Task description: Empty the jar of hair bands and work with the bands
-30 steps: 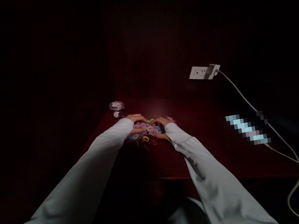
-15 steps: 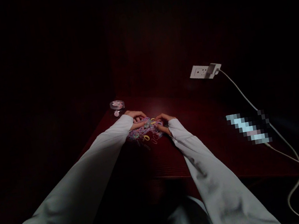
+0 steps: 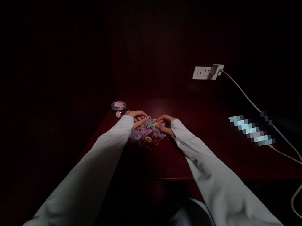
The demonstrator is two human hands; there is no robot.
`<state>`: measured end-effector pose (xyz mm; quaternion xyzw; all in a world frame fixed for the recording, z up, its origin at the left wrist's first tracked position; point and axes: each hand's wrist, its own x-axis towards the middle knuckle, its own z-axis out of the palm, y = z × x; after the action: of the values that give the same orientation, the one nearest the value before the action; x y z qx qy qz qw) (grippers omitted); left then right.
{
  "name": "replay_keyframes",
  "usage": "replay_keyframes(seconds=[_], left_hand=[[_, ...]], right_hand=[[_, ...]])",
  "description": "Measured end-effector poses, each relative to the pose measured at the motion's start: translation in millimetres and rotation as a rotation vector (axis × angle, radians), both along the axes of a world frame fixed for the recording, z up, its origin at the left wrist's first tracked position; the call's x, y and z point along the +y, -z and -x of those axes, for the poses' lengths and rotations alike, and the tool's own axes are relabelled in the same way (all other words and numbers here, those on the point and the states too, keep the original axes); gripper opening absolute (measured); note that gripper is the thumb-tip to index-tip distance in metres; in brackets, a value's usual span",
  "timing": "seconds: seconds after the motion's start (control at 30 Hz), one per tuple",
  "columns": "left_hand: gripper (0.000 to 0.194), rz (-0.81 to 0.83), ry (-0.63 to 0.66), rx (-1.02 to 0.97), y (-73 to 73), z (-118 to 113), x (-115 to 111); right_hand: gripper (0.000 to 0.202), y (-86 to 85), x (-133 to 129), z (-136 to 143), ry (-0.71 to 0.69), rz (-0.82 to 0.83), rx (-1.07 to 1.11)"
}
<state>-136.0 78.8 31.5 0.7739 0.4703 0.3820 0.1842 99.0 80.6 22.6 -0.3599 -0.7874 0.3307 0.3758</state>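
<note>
A pile of small, many-coloured hair ties (image 3: 140, 133), mostly purple and pink, lies on the dark red table (image 3: 170, 160). My left hand (image 3: 137, 116) rests at the pile's far left side, its thumb and forefinger brought together on a purple hair tie (image 3: 148, 118). On the right edge of the heap, my right hand (image 3: 166, 121) has curled fingers with the thumb close to them, pinching at the ties. A yellow hair tie (image 3: 149, 139) lies at the near edge. Exactly which ties are between the fingers is hard to make out.
A round clear container (image 3: 118, 105) with pinkish contents stands at the back left, a small pink round item (image 3: 118, 114) before it. On the right are a wall socket (image 3: 203, 73) with a plugged-in charger, its white cable (image 3: 298, 152), and a pixelated bright object (image 3: 250, 130).
My fingers have shifted slightly among the hair ties, and the ties between my hands lie a little differently. Both arms stay almost in place.
</note>
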Motion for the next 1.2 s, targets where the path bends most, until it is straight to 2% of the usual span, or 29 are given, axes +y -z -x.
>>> replay_keyframes(seconds=[0.2,0.37,0.5,0.67,0.83,0.97,1.2], left_hand=[[0.026,-0.004,-0.002,0.011,2.2,0.3,3.1],[0.029,-0.017,0.03,0.008,3.2,2.7,4.5],[0.026,-0.027,0.017,0.012,1.7,-0.9,-0.4],[0.029,-0.047,0.01,0.119,-0.6,-2.8,-4.7],[0.029,-0.174,-0.001,0.196,-2.4,-1.0,-4.1],[0.027,-0.211,-0.016,0.204,-5.1,-0.7,-5.3],[0.024,-0.305,-0.104,0.263,-12.0,-2.0,-10.8]], right_hand=[[0.02,-0.5,4.5,0.4,0.036,-0.128,-0.175],[0.019,-5.5,0.4,-1.1,0.0,-0.17,-0.18],[0.017,-8.4,-2.1,-1.9,0.036,-0.231,-0.164],[0.021,-6.3,0.1,-2.3,0.036,-0.244,-0.178],[0.02,-4.7,0.7,-2.9,0.026,-0.257,-0.16],[0.018,-4.7,0.2,-3.2,0.048,-0.307,-0.137],[0.011,-6.3,2.9,-1.0,0.031,-0.368,-0.168]])
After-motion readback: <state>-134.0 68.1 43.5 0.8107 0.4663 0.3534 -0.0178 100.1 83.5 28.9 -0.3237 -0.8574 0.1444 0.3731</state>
